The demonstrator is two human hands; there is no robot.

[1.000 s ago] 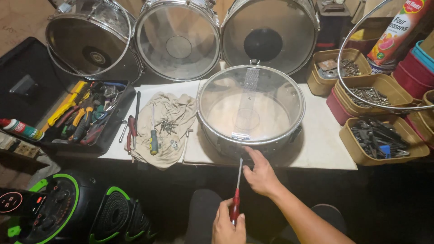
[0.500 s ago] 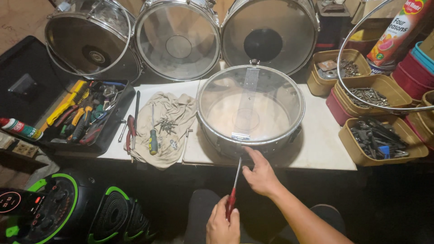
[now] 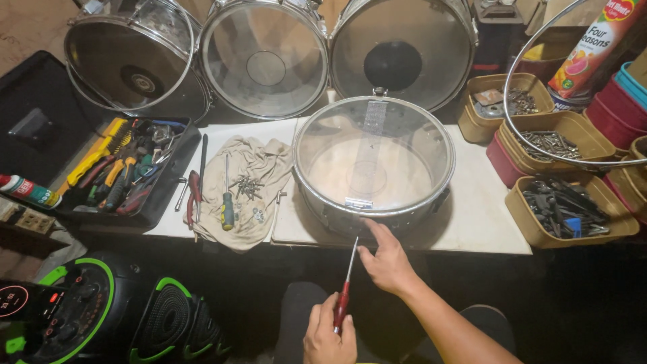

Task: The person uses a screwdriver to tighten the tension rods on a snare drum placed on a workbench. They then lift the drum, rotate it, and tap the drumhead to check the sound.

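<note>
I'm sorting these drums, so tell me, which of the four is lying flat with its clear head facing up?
The snare drum on the white board, nearest the right hand. The other three stand on edge behind it.

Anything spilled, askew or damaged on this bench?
Nothing looks damaged. Loose screws lie scattered on the crumpled cloth beside a screwdriver, and the toolbox is a jumble. The snare drum sits flat on the white board.
</note>
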